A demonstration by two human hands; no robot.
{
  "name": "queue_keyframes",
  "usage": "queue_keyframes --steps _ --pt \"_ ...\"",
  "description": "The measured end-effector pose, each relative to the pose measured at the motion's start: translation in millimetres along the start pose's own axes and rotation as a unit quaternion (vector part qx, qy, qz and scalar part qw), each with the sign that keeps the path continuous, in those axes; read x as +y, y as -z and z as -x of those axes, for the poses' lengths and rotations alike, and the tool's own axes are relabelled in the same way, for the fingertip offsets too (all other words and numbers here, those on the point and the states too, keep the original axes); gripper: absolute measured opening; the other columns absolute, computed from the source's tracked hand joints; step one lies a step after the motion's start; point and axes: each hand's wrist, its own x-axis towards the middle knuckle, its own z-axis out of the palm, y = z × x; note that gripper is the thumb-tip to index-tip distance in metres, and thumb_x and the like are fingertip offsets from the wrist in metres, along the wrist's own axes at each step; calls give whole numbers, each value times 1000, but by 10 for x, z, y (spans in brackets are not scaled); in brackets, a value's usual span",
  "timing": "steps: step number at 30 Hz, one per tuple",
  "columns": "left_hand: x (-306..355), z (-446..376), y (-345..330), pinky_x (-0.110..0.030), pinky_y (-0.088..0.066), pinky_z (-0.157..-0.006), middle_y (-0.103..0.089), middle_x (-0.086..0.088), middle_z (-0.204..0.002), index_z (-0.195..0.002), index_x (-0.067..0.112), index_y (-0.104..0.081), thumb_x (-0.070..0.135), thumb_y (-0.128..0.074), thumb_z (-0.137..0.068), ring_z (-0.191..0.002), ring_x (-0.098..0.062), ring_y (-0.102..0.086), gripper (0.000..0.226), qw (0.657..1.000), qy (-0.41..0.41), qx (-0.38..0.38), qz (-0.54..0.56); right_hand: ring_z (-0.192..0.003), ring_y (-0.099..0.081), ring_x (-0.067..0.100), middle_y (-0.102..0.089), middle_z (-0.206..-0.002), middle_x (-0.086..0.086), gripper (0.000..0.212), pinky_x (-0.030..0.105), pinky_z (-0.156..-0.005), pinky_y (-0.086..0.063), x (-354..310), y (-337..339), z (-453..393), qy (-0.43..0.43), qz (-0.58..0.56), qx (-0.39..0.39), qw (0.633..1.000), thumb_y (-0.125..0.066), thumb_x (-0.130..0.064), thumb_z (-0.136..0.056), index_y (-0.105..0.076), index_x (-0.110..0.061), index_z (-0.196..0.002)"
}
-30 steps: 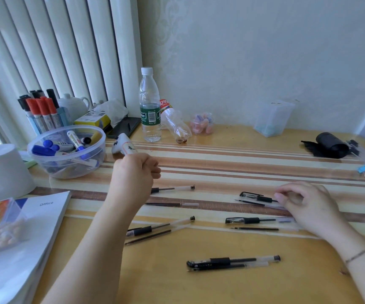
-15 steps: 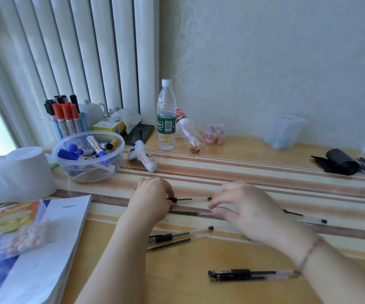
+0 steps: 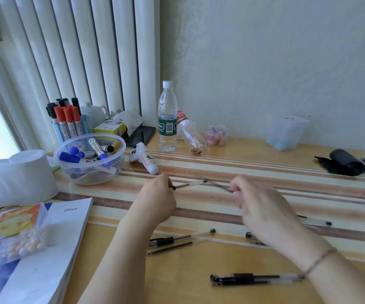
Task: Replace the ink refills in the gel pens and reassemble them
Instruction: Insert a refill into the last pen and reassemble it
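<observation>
My left hand (image 3: 157, 199) grips a clear gel pen barrel (image 3: 189, 184) by its black end, lifted above the striped table. My right hand (image 3: 258, 202) pinches a thin dark ink refill (image 3: 220, 186), blurred, whose far tip meets the barrel's open end. On the table lie a barrel with a refill beside it (image 3: 180, 239), a capped pen pair (image 3: 254, 278) near the front edge, and another pen (image 3: 315, 220) right of my right wrist. A further pen (image 3: 250, 235) is mostly hidden under my right forearm.
A clear bowl of markers (image 3: 89, 159) and a marker cup (image 3: 67, 126) stand at the left, with a white roll (image 3: 16, 178), a booklet (image 3: 45, 249) and a candy box (image 3: 21, 231). A water bottle (image 3: 167, 119), a plastic tub (image 3: 287, 132) and a black roll (image 3: 344, 162) are behind.
My left hand picked a barrel off the table and lifted it. My right hand came over from the right, took a refill and raised it to the barrel's end.
</observation>
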Motion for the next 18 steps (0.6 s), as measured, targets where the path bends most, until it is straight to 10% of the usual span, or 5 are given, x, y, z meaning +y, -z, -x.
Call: queue_keyframes --steps 5,15,18 --pt "436 251 -252 -40 -53 -72 -61 -4 -92 -93 14 -59 25 -47 -96 -81 -25 -58 17 982 -181 -54 6 -53 -49 16 -53 -63 -7 8 29 -45 -36 191 130 237 -29 -7 177 984 -48 -11 -92 -50 -18 -90" --pt "548 372 -311 -32 -46 -54 -56 3 -53 -86 29 -58 56 -45 -90 -54 -16 -54 30 945 -325 22 -14 -32 -24 5 -24 -40 -13 13 18 -34 -16 312 14 304 32 0 72 997 -33 -27 -93 -45 -23 -94" --pt "540 370 -249 -30 -44 -51 -50 4 -50 -83 28 -58 65 -48 -85 -49 -11 -48 39 947 -311 41 61 -36 -42 8 -43 -44 -8 12 25 -33 -33 399 -4 343 21 -44 86 995 -31 -28 -94 -42 -27 -97"
